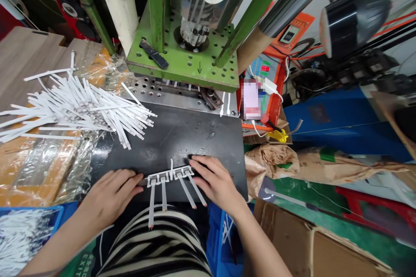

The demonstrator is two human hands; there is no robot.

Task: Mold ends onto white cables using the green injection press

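Note:
A white moulded strip (171, 175) lies across the near part of the black work surface. Several flat white cables (164, 197) run from its small connector blocks toward my body, and a thin white stub rises at its middle. My left hand (112, 194) has its fingers closed at the strip's left end, where a dark grey piece shows between fingertips and thumb. At the opposite end, my right hand (216, 179) holds the strip between its fingers and thumb. Left of the work surface is a loose pile of flat white cables (94, 106).
A green press (182, 67) with a clear tube stands behind the work surface. An orange control box (276, 110) and a black lamp (357, 19) are to the right. A blue bin (58, 220) of white pieces is lower left; a cardboard box (286, 233) is lower right.

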